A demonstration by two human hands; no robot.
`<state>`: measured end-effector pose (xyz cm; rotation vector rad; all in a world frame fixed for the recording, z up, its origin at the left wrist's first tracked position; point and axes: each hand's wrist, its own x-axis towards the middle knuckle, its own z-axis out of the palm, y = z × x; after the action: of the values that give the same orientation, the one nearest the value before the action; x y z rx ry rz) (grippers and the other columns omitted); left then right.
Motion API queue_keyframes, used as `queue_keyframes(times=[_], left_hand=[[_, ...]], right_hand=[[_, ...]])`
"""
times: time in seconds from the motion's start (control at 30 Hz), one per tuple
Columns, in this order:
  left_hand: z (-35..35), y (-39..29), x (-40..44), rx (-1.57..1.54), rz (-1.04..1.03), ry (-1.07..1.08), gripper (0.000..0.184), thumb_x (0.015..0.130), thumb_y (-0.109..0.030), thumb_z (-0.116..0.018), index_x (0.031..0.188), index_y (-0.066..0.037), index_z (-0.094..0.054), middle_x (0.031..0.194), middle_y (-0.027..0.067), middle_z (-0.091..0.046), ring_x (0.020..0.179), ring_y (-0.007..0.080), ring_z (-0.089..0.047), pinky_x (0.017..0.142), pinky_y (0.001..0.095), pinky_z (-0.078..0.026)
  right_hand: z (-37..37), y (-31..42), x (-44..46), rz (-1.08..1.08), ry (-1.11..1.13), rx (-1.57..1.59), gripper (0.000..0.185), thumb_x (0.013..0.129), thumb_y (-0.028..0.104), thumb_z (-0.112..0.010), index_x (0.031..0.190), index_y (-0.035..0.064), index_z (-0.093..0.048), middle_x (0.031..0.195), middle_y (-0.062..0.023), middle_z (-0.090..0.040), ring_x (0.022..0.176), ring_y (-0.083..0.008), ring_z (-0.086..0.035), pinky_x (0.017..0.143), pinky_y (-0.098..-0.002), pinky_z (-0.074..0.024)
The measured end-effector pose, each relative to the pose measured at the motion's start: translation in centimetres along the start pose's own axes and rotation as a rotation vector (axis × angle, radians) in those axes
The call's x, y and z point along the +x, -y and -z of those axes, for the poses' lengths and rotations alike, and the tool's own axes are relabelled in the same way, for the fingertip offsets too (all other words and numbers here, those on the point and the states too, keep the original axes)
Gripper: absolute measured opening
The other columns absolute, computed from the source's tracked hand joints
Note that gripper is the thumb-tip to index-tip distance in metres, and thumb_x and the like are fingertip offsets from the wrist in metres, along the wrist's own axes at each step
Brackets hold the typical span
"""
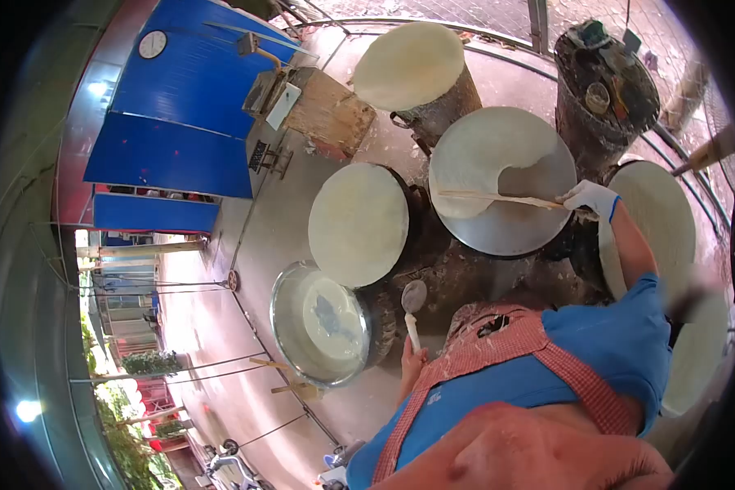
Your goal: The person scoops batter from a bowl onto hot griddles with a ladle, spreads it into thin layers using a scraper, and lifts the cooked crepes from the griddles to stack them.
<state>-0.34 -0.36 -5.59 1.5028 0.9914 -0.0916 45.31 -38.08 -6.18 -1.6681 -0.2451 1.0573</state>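
Gripping in the gloved right hand (590, 198) a wooden stick (498, 197) laid from the right edge of the griddle (518, 231) onto pale batter (482, 151), seemingly for flat contact, while clasping a ladle (414, 296) in the left hand (414, 358) off the near edge, perhaps to avoid drips.

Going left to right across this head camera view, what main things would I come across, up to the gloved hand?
Round clock → metal basin → ladle → thin stick → gloved right hand.

Grey pan (514, 231), tan stick (498, 197), white glove (590, 196), blue shirt (616, 327), red-checked apron (498, 357).
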Motion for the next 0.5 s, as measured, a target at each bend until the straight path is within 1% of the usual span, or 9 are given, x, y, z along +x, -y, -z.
queue_keyframes(times=[0.07, 0.13, 0.2, 0.23, 0.3, 0.33, 0.4, 0.43, 0.5], left_hand=[[0.2, 0.4, -0.6, -0.086, 0.070, -0.043, 0.064, 0.079, 0.000, -0.047, 0.135, -0.009, -0.020, 0.073, 0.0037, -0.049, 0.057, 0.0092, -0.045, 0.048, 0.0222, -0.037], [0.4, -0.5, -1.7, -0.004, 0.056, -0.023, 0.065, 0.078, 0.001, -0.047, 0.136, -0.010, -0.019, 0.074, 0.0041, -0.050, 0.058, 0.0094, -0.045, 0.048, 0.0224, -0.037], [0.4, -0.9, -2.0, 0.077, 0.048, -0.005, 0.065, 0.078, 0.001, -0.047, 0.136, -0.011, -0.018, 0.075, 0.0044, -0.050, 0.058, 0.0096, -0.045, 0.048, 0.0226, -0.037], [0.4, -0.7, -1.9, 0.133, 0.083, -0.006, 0.066, 0.078, 0.002, -0.046, 0.136, -0.011, -0.017, 0.075, 0.0046, -0.050, 0.058, 0.0099, -0.045, 0.048, 0.0228, -0.038], [0.7, -0.3, -1.9, 0.176, 0.136, -0.017, 0.067, 0.078, 0.003, -0.046, 0.136, -0.012, -0.016, 0.076, 0.0048, -0.050, 0.057, 0.0102, -0.045, 0.048, 0.0231, -0.038], [0.5, 0.1, -2.3, -0.024, 0.166, -0.038, 0.068, 0.078, 0.002, -0.047, 0.136, -0.013, -0.016, 0.075, 0.0044, -0.049, 0.056, 0.0101, -0.044, 0.047, 0.0227, -0.038], [0.4, 1.8, -2.4, -0.239, 0.160, -0.020, 0.068, 0.078, 0.003, -0.047, 0.136, -0.014, -0.017, 0.072, 0.0028, -0.046, 0.054, 0.0086, -0.041, 0.044, 0.0210, -0.035], [0.1, 1.9, -2.3, -0.259, 0.157, -0.026, 0.068, 0.078, 0.003, -0.047, 0.136, -0.014, -0.017, 0.072, 0.0028, -0.046, 0.054, 0.0086, -0.041, 0.044, 0.0210, -0.035], [0.4, 1.8, -2.9, -0.340, 0.208, -0.087, 0.067, 0.079, 0.003, -0.046, 0.136, -0.015, -0.017, 0.072, 0.0021, -0.045, 0.053, 0.0072, -0.039, 0.043, 0.0197, -0.033]], right_hand=[[0.0, 0.7, 3.2, 0.207, -0.178, -0.141, 0.024, 0.071, 0.015, -0.062, 0.091, 0.0008, -0.065, 0.061, -0.0046, -0.058, 0.046, -0.0102, -0.048, 0.040, -0.0252, -0.0377], [-0.9, 4.4, 5.4, 0.166, -0.248, -0.003, 0.017, 0.069, 0.018, -0.063, 0.078, 0.0029, -0.066, 0.053, -0.0021, -0.051, 0.045, -0.0094, -0.045, 0.042, -0.0252, -0.0375], [-3.0, 9.5, 3.5, -0.023, -0.152, -0.097, 0.016, 0.070, 0.019, -0.064, 0.070, 0.0030, -0.062, 0.052, -0.0024, -0.049, 0.045, -0.0092, -0.044, 0.043, -0.0269, -0.0365], [-2.6, 7.2, 4.5, -0.035, -0.140, -0.079, 0.016, 0.070, 0.019, -0.064, 0.070, 0.0030, -0.062, 0.052, -0.0024, -0.049, 0.045, -0.0092, -0.044, 0.043, -0.0269, -0.0365], [0.2, -0.1, 6.5, 0.361, 0.108, -0.235, 0.014, 0.068, 0.015, -0.062, 0.073, 0.0020, -0.065, 0.055, -0.0027, -0.053, 0.041, -0.0109, -0.044, 0.038, -0.0244, -0.0342], [1.6, -2.7, 5.5, 0.538, 0.179, -0.353, 0.016, 0.066, 0.013, -0.063, 0.075, 0.0014, -0.066, 0.052, -0.0046, -0.052, 0.039, -0.0120, -0.044, 0.035, -0.0256, -0.0337], [1.5, 0.8, 0.3, 0.269, 0.158, -0.294, 0.019, 0.063, 0.010, -0.063, 0.079, 0.0002, -0.066, 0.048, -0.0063, -0.052, 0.041, -0.0130, -0.047, 0.034, -0.0276, -0.0340], [0.4, 5.6, -3.4, -0.176, 0.047, -0.115, 0.020, 0.062, 0.007, -0.062, 0.080, -0.0004, -0.066, 0.048, -0.0062, -0.052, 0.043, -0.0128, -0.050, 0.034, -0.0283, -0.0348], [0.9, 6.1, -1.1, -0.240, 0.000, -0.165, 0.019, 0.063, 0.007, -0.061, 0.079, -0.0003, -0.067, 0.046, -0.0048, -0.051, 0.043, -0.0124, -0.050, 0.035, -0.0273, -0.0349]])
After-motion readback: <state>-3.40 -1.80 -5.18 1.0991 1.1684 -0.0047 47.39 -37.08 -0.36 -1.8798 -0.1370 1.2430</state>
